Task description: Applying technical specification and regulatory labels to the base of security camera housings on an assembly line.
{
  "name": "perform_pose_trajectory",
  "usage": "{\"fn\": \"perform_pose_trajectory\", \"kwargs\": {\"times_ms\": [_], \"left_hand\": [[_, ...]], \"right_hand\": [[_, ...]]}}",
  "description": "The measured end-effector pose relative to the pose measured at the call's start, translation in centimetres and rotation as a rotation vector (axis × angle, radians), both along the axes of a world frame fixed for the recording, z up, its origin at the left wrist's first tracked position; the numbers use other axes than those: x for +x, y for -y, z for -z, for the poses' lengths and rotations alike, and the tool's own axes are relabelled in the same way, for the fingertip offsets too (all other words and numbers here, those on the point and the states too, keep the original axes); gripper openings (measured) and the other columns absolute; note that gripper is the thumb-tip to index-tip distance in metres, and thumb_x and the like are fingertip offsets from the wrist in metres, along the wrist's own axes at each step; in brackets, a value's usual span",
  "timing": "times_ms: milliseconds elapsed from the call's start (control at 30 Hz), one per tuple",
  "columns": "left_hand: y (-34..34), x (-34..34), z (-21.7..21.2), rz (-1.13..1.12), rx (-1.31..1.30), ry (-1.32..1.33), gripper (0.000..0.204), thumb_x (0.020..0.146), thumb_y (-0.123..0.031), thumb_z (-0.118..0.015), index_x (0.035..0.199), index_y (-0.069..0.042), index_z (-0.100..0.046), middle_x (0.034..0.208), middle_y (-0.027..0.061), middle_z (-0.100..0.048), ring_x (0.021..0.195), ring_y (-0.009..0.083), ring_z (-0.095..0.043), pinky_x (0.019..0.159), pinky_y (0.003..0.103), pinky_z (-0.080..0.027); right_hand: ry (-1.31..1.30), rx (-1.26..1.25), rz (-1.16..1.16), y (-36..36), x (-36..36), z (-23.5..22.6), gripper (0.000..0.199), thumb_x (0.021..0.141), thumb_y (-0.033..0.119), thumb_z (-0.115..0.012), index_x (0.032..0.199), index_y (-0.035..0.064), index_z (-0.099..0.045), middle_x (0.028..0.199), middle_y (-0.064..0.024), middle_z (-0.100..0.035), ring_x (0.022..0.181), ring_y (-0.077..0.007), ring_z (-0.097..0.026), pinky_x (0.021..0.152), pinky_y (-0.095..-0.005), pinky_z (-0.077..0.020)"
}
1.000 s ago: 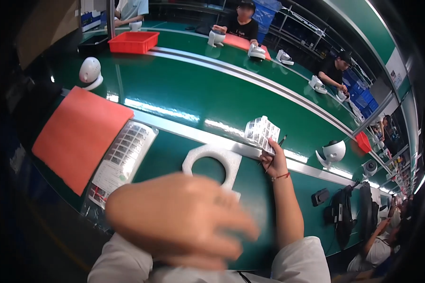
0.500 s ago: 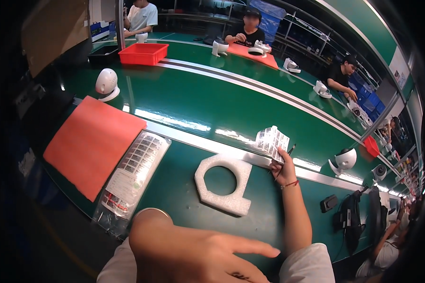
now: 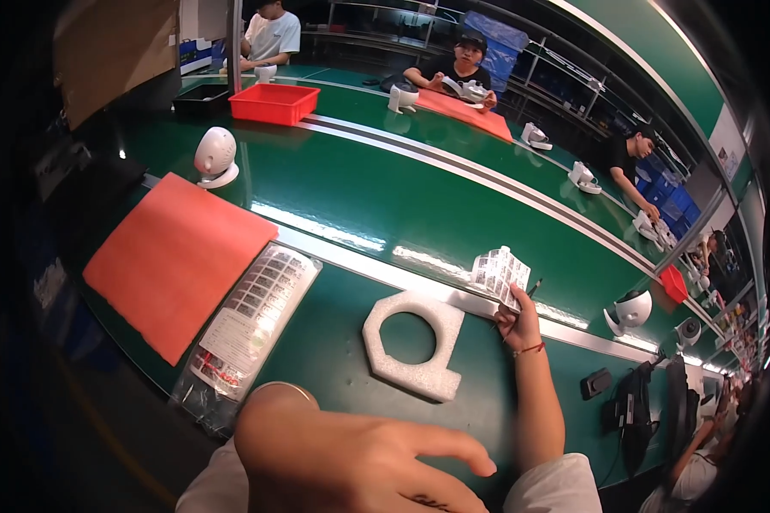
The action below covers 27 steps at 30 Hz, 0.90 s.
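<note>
My right hand [image 3: 518, 325], a red string round its wrist, grips a small sheet of printed labels [image 3: 500, 275]. A thin dark tool [image 3: 535, 287] sticks out beside the fingers; its kind is unclear. My left hand [image 3: 368, 457] is large in the foreground, close to the camera, with its fingers stretched out and apart and nothing seen in it. Between the hands and the rail lies a white foam piece [image 3: 442, 379] with a round hole, flat on the green bench. A clear plastic bag of label sheets [image 3: 246, 329] lies to its left.
An orange mat [image 3: 180, 265] covers the bench's left. White cameras [image 3: 216, 156] [image 3: 630, 312] stand on the green belt beyond the metal rail. A red bin [image 3: 274, 104] is at the far side, where co-workers sit. A black device [image 3: 596, 384] and black bag [image 3: 635, 406] lie right.
The whole view has shifted slightly, so the bench things appear lower and further right. My left forefinger is a little more bent. The co-worker opposite now holds white parts.
</note>
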State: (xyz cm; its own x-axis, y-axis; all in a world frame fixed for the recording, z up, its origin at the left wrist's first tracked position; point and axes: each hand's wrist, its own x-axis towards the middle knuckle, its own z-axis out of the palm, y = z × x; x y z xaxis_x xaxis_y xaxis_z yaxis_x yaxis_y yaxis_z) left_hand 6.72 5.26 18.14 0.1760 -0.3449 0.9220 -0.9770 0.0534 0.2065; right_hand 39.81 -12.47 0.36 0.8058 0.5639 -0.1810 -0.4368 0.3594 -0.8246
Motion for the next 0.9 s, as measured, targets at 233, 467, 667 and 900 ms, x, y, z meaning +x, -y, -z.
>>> {"fn": "perform_pose_trajectory", "kwargs": {"times_ms": [233, 467, 667, 900], "left_hand": [[0.6, 0.5, 0.9, 0.020, -0.026, 0.044, 0.029, 0.082, -0.019, -0.061, 0.082, 0.008, -0.072, 0.106, 0.0215, -0.071, 0.094, 0.0340, -0.070, 0.087, 0.054, -0.052], [0.5, 0.0, -0.1, 0.099, -0.023, -0.003, 0.067, 0.089, -0.056, -0.050, 0.074, 0.007, -0.070, 0.107, 0.0240, -0.070, 0.097, 0.0357, -0.070, 0.089, 0.058, -0.050], [0.7, 0.1, -0.3, 0.135, -0.010, -0.026, 0.069, 0.088, -0.057, -0.050, 0.071, 0.006, -0.069, 0.106, 0.0240, -0.070, 0.095, 0.0356, -0.070, 0.089, 0.058, -0.050], [0.7, 0.3, 0.0, 0.153, -0.016, -0.021, 0.069, 0.088, -0.057, -0.050, 0.067, 0.006, -0.068, 0.103, 0.0243, -0.070, 0.093, 0.0357, -0.070, 0.087, 0.058, -0.050]], "right_hand": [[-0.002, -0.001, 0.008, 0.1, 0.0, 0.2, 0.014, 0.096, 0.023, -0.063, 0.103, 0.0109, -0.060, 0.078, 0.0037, -0.062, 0.047, -0.0054, -0.034, 0.049, -0.0222, -0.0310], [-0.008, -0.007, 0.017, 0.0, -0.2, 0.1, 0.013, 0.096, 0.022, -0.062, 0.102, 0.0106, -0.060, 0.078, 0.0032, -0.062, 0.047, -0.0055, -0.034, 0.049, -0.0224, -0.0308], [-0.011, 0.005, 0.008, 0.1, 0.0, 0.3, 0.013, 0.096, 0.022, -0.062, 0.101, 0.0100, -0.060, 0.078, 0.0027, -0.062, 0.047, -0.0058, -0.034, 0.049, -0.0228, -0.0309], [-0.019, -0.001, 0.019, 0.1, -0.1, 0.2, 0.014, 0.096, 0.022, -0.063, 0.101, 0.0095, -0.060, 0.081, 0.0010, -0.064, 0.047, -0.0061, -0.034, 0.049, -0.0230, -0.0313]]}}
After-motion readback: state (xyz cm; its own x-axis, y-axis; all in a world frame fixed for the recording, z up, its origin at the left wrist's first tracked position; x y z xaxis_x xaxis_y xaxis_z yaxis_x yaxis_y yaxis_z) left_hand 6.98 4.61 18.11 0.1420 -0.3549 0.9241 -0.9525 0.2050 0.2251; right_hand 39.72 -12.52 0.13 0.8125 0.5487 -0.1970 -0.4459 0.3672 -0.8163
